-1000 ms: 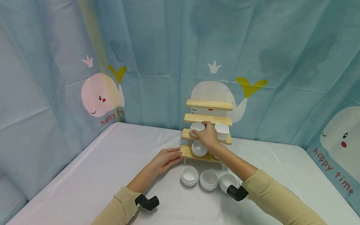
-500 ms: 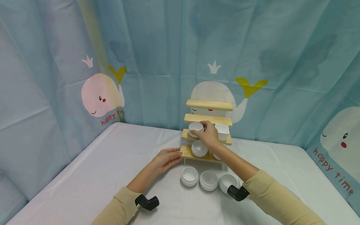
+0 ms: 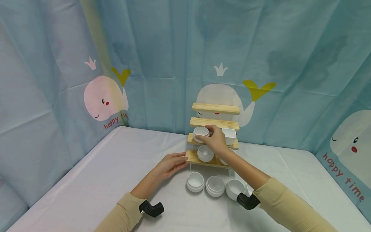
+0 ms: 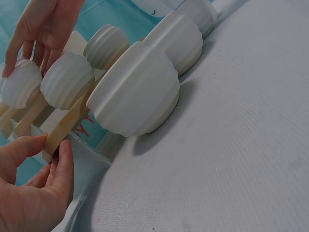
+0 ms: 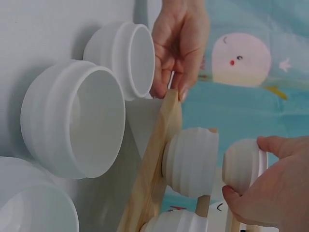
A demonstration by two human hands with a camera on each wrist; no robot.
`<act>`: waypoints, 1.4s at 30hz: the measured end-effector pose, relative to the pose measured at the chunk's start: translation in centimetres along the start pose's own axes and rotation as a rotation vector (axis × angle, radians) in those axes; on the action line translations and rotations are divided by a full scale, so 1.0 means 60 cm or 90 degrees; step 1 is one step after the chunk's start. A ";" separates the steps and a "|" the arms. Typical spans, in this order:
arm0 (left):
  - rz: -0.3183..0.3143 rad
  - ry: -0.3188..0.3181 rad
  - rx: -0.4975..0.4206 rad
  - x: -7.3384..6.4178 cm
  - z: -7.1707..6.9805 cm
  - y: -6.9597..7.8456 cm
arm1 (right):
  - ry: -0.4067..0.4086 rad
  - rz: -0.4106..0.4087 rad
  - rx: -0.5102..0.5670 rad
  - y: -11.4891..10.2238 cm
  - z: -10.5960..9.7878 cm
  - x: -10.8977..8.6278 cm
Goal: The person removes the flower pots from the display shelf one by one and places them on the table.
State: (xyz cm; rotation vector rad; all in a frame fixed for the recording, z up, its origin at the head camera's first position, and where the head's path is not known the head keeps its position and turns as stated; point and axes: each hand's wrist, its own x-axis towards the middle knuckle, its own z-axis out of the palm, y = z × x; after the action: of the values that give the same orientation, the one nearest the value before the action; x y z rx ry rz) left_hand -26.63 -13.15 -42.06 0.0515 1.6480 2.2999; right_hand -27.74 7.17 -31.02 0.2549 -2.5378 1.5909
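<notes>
pinched between thumb and fingers, a small white round bowl (image 3: 201,132) sits in the right hand (image 3: 216,139) at the left end of the second board from the bottom (image 3: 191,139) of a four-tier wooden rack (image 3: 215,108); the thumb lies on its near side, a finger behind the rim, and whether its base touches the wood cannot be told. the left hand (image 3: 171,165) is clamped on the left end of the lowest board (image 3: 192,156), which the left wrist view shows held between thumb and fingers. beside the right hand, on the same board as the held bowl, stands a white square bowl (image 3: 229,136), its lower left side covered by that hand. on the lowest board a white ribbed bowl (image 3: 205,153) shows nearly whole, while its neighbour (image 3: 231,150) is mostly hidden behind the right forearm. in front of the rack, three more white bowls (image 3: 215,186) stand upright in a row on the white cloth (image 3: 121,170); the rightmost is partly covered by a black wrist camera (image 3: 248,201), and a slim white piece (image 3: 248,189) next to it is too obscured to name. the right wrist view crops one bowl at its lower left corner, and both beige sleeves (image 3: 290,204) run out of the head view. behind hangs a blue whale-print curtain (image 3: 162,64).
</notes>
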 end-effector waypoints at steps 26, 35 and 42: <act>0.001 0.004 -0.003 0.000 0.001 0.000 | -0.034 -0.032 0.036 -0.005 -0.020 -0.037; 0.001 0.011 -0.006 0.000 0.003 0.000 | -0.042 -0.031 0.036 0.000 -0.027 -0.045; 0.003 0.012 -0.001 0.000 0.003 -0.001 | -0.044 -0.032 0.024 0.007 -0.032 -0.052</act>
State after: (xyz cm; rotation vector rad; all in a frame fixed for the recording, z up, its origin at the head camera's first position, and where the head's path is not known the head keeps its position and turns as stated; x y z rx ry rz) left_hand -26.57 -12.99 -42.05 0.0341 1.6564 2.3125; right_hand -24.71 9.29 -31.19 0.3816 -2.5323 1.6409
